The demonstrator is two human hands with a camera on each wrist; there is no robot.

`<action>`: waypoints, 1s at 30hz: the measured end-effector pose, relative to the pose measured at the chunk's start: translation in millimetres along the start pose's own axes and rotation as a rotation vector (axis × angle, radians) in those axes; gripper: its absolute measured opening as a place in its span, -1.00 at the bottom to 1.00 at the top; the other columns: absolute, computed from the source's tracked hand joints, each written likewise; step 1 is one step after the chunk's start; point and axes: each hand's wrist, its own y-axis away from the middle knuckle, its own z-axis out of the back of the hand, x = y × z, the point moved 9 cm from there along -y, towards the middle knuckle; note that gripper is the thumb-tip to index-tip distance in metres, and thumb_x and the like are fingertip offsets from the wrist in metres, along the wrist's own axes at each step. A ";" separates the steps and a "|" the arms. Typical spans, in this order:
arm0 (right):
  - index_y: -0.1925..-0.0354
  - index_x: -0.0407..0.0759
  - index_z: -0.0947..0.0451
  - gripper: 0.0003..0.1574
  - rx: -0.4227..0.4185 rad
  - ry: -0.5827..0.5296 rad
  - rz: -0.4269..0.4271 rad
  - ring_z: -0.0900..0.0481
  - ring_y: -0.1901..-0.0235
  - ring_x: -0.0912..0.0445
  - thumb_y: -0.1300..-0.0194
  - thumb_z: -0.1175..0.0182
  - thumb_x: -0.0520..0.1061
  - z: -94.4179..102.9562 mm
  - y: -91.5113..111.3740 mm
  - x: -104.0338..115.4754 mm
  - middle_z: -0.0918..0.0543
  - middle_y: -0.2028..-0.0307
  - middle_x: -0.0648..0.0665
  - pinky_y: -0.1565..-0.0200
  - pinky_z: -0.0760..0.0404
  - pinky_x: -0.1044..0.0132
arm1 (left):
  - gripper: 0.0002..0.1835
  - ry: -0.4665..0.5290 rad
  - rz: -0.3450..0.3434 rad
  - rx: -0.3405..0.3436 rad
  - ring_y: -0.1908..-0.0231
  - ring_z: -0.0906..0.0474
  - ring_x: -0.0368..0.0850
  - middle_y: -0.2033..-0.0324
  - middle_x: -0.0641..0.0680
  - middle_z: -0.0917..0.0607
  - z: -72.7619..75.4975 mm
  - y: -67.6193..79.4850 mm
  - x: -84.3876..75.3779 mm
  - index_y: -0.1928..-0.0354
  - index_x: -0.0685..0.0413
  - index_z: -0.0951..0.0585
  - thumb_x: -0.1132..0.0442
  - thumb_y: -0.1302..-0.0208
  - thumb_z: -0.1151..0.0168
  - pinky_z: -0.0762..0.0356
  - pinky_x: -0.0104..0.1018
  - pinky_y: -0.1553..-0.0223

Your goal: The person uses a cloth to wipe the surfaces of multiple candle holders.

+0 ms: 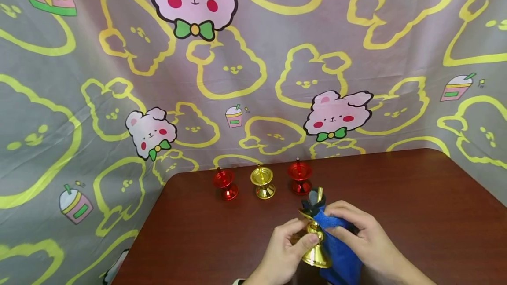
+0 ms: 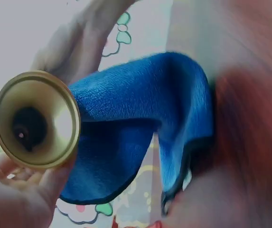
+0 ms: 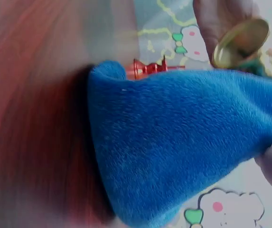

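A shiny gold candle holder [image 1: 316, 256] with a flared base is gripped around its stem by my left hand [image 1: 283, 250], held above the table's near part. In the left wrist view its hollow base [image 2: 62, 128] faces the camera. My right hand [image 1: 366, 236] pinches a blue cloth [image 1: 342, 258] with dark edging against the holder's upper cup. The cloth's dark edge bunches over the cup, and a gold spike sticks up out of it. The rest of the cloth hangs down, and in the right wrist view the blue cloth [image 3: 173, 137] reaches the tabletop.
Along the back of the brown table [image 1: 190, 236] stand a red candle holder [image 1: 229, 191], a gold one [image 1: 264, 190] and another red one [image 1: 301, 186], in a row. A patterned curtain [image 1: 277, 34] hangs behind and at the sides.
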 end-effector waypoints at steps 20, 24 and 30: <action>-0.05 -0.41 -0.50 -0.67 0.348 -0.681 -0.362 -0.51 -0.10 -0.03 -0.47 0.15 -0.44 -8.7 -6.9 -43.9 -0.61 -0.03 -0.24 -0.16 -0.47 0.10 | -0.55 0.439 0.084 0.324 0.21 -0.59 0.55 0.21 0.75 -0.49 -28.2 7.7 -1.5 -0.16 0.68 -0.39 0.26 -0.61 0.08 -0.68 -0.04 0.21; -0.02 -0.43 -0.51 -0.72 0.396 -0.616 -0.380 -0.51 -0.14 -0.16 -0.43 0.05 -0.44 -14.5 -12.3 -45.2 -0.59 -0.09 -0.37 -0.20 -0.44 0.05 | -0.52 0.527 0.149 0.378 0.15 -0.62 0.50 0.17 0.81 -0.41 -36.6 11.9 1.3 -0.20 0.66 -0.36 0.24 -0.62 0.12 -0.62 -0.35 0.17; -0.01 -0.39 -0.48 -0.76 0.485 -0.568 -0.385 -0.58 0.12 -0.04 -0.41 -0.01 -0.42 -24.1 -17.4 -47.4 -0.68 0.18 -0.29 0.07 -0.55 0.09 | -0.39 0.716 0.279 0.396 0.13 -0.68 -0.19 0.11 0.95 -0.13 -39.8 18.3 6.7 -0.24 0.74 -0.22 0.13 -0.62 0.13 -0.59 -0.35 0.04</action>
